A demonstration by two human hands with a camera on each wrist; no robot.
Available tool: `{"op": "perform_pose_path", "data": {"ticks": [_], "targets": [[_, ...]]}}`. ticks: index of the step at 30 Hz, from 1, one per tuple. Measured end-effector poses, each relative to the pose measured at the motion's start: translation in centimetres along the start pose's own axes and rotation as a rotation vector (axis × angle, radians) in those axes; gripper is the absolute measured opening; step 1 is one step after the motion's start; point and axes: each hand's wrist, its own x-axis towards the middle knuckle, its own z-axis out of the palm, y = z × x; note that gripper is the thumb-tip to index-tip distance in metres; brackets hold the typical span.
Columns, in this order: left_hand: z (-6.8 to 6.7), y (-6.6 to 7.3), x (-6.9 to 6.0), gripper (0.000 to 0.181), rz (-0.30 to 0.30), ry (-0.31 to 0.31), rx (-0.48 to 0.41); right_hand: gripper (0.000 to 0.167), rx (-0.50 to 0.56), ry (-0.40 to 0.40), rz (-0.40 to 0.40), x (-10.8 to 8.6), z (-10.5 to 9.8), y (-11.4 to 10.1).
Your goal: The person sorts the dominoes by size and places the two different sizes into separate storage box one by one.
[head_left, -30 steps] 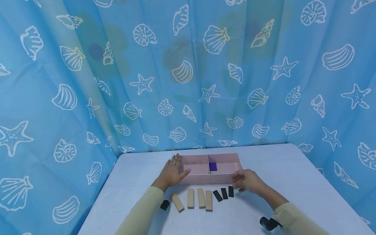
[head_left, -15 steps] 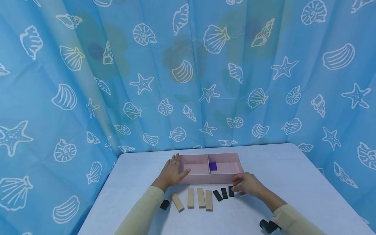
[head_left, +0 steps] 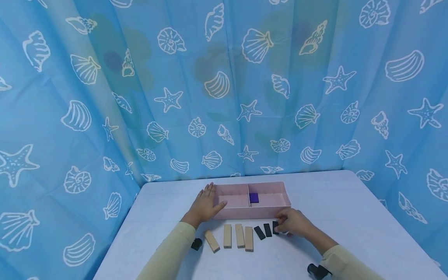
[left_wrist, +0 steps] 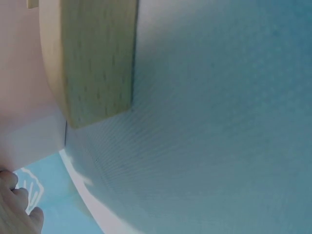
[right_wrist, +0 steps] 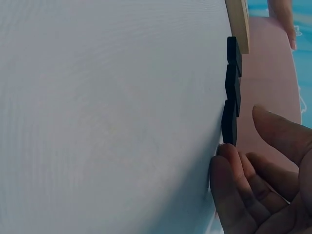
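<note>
A pink two-compartment box (head_left: pixel 252 212) stands on the table, with a flat purple piece (head_left: pixel 254 198) in its right compartment against the divider. My left hand (head_left: pixel 203 205) rests at the box's left end, fingers straight and thumb over the front edge. Beside the rightmost of three black blocks (head_left: pixel 275 227) is my right hand (head_left: pixel 295 223). In the right wrist view its thumb is raised apart and its other fingers (right_wrist: pixel 223 178), loosely bent, reach the end of the nearest black block (right_wrist: pixel 229 124); nothing shows between thumb and fingers.
Several wooden blocks (head_left: pixel 227 236) lie in a loose row in front of the box, left of the black ones. One wooden block (left_wrist: pixel 97 63) fills the upper left wrist view. A blue shell-patterned curtain (head_left: pixel 231 116) hangs behind the white table (head_left: pixel 329 194).
My right hand has moved slightly down and left, from the box's front right corner to the rightmost black block. My left hand, the box and the blocks stay in place.
</note>
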Motion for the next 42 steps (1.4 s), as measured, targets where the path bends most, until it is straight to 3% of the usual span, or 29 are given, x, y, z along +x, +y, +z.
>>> {"op": "perform_pose_path", "data": {"ticks": [12, 23, 35, 42], "targets": [[0.30, -0.01, -0.10, 0.091, 0.002, 0.023, -0.016, 0.040, -0.055, 0.014, -0.062, -0.01, 0.69, 0.31], [0.13, 0.00, 0.01, 0.090, 0.003, 0.015, -0.005, 0.041, -0.065, 0.013, -0.045, 0.00, 0.73, 0.10], [0.45, -0.18, -0.13, 0.103, 0.012, 0.020, 0.022, 0.039, -0.079, 0.020, -0.064, -0.33, 0.93, 0.15], [0.46, -0.20, -0.07, 0.100, 0.011, 0.019, 0.023, 0.039, -0.068, 0.015, -0.054, -0.24, 0.89, 0.15]]}}
